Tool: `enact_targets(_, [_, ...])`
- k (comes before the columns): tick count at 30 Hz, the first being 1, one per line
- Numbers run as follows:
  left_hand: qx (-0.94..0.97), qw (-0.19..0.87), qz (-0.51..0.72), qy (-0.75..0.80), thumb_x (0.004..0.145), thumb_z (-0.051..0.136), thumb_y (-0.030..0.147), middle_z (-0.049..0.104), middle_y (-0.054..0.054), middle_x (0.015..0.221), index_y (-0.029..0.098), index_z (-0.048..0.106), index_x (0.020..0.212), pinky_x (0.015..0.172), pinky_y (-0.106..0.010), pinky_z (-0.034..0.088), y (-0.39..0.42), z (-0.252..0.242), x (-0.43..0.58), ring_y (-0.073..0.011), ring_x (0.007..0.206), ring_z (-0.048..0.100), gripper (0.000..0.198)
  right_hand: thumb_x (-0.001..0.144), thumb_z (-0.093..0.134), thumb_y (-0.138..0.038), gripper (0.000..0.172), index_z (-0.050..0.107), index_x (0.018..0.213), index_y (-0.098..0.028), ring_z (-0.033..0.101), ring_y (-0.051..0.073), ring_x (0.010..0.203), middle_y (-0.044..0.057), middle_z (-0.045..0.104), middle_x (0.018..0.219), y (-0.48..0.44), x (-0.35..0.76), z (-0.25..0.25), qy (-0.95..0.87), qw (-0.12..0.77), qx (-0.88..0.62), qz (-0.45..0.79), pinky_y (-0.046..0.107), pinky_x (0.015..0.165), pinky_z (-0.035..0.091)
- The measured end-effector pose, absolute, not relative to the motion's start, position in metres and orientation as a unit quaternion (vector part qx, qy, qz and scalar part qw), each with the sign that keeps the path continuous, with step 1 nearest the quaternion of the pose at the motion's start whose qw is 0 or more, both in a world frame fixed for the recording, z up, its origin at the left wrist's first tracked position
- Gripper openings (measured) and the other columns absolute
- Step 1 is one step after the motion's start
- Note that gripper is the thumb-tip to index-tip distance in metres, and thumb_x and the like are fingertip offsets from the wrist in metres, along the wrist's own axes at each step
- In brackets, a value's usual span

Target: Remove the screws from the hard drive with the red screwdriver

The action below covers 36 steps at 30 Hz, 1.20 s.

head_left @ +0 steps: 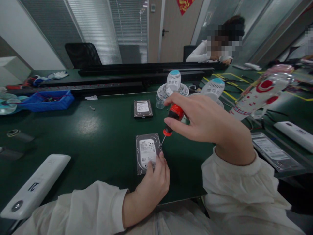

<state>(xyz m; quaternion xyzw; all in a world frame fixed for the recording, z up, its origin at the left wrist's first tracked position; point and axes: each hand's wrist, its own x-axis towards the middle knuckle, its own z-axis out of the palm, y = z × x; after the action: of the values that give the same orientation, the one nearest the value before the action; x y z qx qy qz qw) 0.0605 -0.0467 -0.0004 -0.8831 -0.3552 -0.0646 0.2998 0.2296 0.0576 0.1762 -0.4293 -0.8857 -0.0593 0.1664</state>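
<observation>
A hard drive with a white label (147, 150) lies flat on the green table mat (110, 140). My left hand (156, 179) grips its lower right corner, fingers on the right edge and thumb over the label. Above and to the right, my right hand (198, 119) is closed around a red and black screwdriver (174, 116), which is tilted. Its tip meets the drive's right edge, near a screw position. A second hard drive (143, 108) lies farther back, touched by neither hand.
White fans (173, 81) and a clear cup (160, 101) stand behind my right hand. A blue tray (52, 101) is at the back left, a white device marked 21 (36, 186) at the near left. A tall patterned bottle (261, 91) stands right. Across the table sits a person (207, 52).
</observation>
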Motion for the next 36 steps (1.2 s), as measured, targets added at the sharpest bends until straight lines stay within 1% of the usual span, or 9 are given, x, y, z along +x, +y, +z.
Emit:
enact_targets(4, [-0.883,0.301,-0.066,-0.354,0.095,0.047,0.015,0.071,-0.026,0.133,0.001,0.073,0.127,0.081,-0.04,0.062,-0.0466,-0.0008,0.0607,-0.0318,0.112,0.071,0.043,0.089,0.054,-0.031,0.041,0.059,0.125,-0.012,0.052,0.016,0.068,0.003,0.062,0.082,0.0577,0.2291,0.1764,-0.908,0.173,-0.38,-0.021,0.029,0.067,0.031])
enact_targets(7, [-0.885,0.297,-0.059,-0.353,0.096,0.048,0.015,0.07,-0.027,0.134,0.001,0.072,0.128,0.081,-0.041,0.062,-0.0459,-0.0014,0.0606,-0.0321,0.112,0.071,0.043,0.097,0.054,-0.049,0.037,0.064,0.114,-0.017,0.047,0.015,0.063,0.0,0.057,0.071,0.0577,0.2262,0.1755,-0.892,0.164,-0.416,-0.063,0.029,0.064,0.027])
enact_targets(11, [-0.888,0.292,-0.052,-0.35,0.097,0.047,0.015,0.069,-0.027,0.134,0.002,0.072,0.13,0.081,-0.041,0.061,-0.0458,-0.0017,0.0603,-0.032,0.115,0.07,0.043,0.097,0.048,-0.065,0.051,0.066,0.104,-0.019,0.042,0.016,0.061,0.001,0.056,0.068,0.0568,0.2269,0.1758,-0.87,0.151,-0.456,-0.11,0.03,0.062,0.021])
enact_targets(15, [-0.885,0.295,-0.067,-0.354,0.096,0.047,0.014,0.071,-0.026,0.133,0.002,0.073,0.128,0.082,-0.04,0.062,-0.0459,-0.0003,0.0602,-0.0313,0.113,0.071,0.043,0.095,0.049,-0.039,0.035,0.064,0.115,-0.014,0.05,0.016,0.068,0.004,0.064,0.082,0.0559,0.2282,0.179,-0.9,0.167,-0.401,-0.026,0.03,0.065,0.027])
enact_targets(18, [-0.887,0.292,-0.066,-0.351,0.096,0.047,0.015,0.071,-0.026,0.132,0.002,0.073,0.128,0.081,-0.041,0.062,-0.0454,0.0011,0.0603,-0.0312,0.112,0.071,0.042,0.093,0.05,-0.034,0.026,0.066,0.1,-0.016,0.047,0.014,0.064,0.002,0.06,0.073,0.0549,0.2245,0.1802,-0.905,0.172,-0.39,-0.007,0.03,0.065,0.028])
enact_targets(21, [-0.889,0.291,-0.061,-0.348,0.096,0.049,0.015,0.071,-0.027,0.132,0.001,0.072,0.128,0.081,-0.041,0.062,-0.0449,0.0014,0.0604,-0.0317,0.112,0.071,0.042,0.097,0.05,-0.05,0.038,0.066,0.085,-0.018,0.04,0.013,0.057,-0.001,0.051,0.06,0.0531,0.2216,0.1799,-0.885,0.169,-0.431,-0.042,0.03,0.062,0.025])
enact_targets(24, [-0.888,0.291,-0.061,-0.35,0.096,0.05,0.016,0.07,-0.027,0.133,0.001,0.072,0.128,0.081,-0.04,0.063,-0.045,0.0012,0.0606,-0.0322,0.112,0.072,0.042,0.096,0.05,-0.059,0.046,0.07,0.092,-0.017,0.042,0.014,0.059,0.001,0.054,0.062,0.0516,0.2245,0.1805,-0.879,0.161,-0.443,-0.074,0.03,0.063,0.025])
enact_targets(30, [-0.888,0.292,-0.06,-0.351,0.097,0.049,0.016,0.071,-0.027,0.132,0.002,0.072,0.128,0.081,-0.041,0.062,-0.0463,0.0023,0.0603,-0.0315,0.111,0.072,0.042,0.087,0.053,-0.031,0.033,0.07,0.109,-0.013,0.061,0.02,0.083,0.01,0.072,0.097,0.0539,0.2311,0.1819,-0.919,0.178,-0.352,0.007,0.031,0.073,0.037])
enact_targets(36, [-0.884,0.302,-0.061,-0.351,0.095,0.048,0.014,0.071,-0.025,0.132,0.002,0.073,0.127,0.081,-0.039,0.062,-0.0459,0.0028,0.0604,-0.0303,0.111,0.072,0.042,0.099,0.05,-0.057,0.046,0.07,0.113,-0.018,0.048,0.017,0.063,0.002,0.06,0.069,0.0579,0.2249,0.1752,-0.868,0.184,-0.45,-0.104,0.03,0.064,0.025])
